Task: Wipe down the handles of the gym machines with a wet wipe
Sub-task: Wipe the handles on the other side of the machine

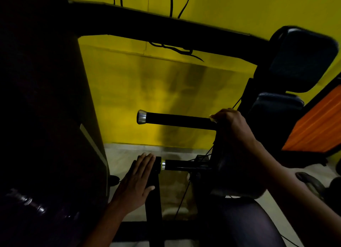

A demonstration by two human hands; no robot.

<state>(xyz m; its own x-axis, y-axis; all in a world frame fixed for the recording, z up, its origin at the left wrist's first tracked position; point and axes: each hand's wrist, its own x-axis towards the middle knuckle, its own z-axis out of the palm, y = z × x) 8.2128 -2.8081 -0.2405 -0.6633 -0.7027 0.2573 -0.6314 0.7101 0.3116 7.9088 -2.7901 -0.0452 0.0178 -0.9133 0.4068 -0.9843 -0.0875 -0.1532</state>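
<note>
A black upper handle (pixel 177 120) with a chrome end cap sticks out to the left from the dark machine. My right hand (pixel 230 125) curls round its inner end, and a small pale bit, perhaps the wipe (pixel 213 118), shows under the fingers. Below it a lower handle (pixel 184 165) with a yellow and chrome ring points left. My left hand (pixel 137 180) lies flat with straight fingers against the black upright post (pixel 153 200) at that handle's end, holding nothing.
A tall dark machine column (pixel 46 117) fills the left. A black frame bar (pixel 166 29) crosses overhead in front of the yellow wall (pixel 147 91). Dark pads (pixel 302 58) and an orange panel (pixel 317 121) stand at the right. Pale floor (pixel 125 154) lies below.
</note>
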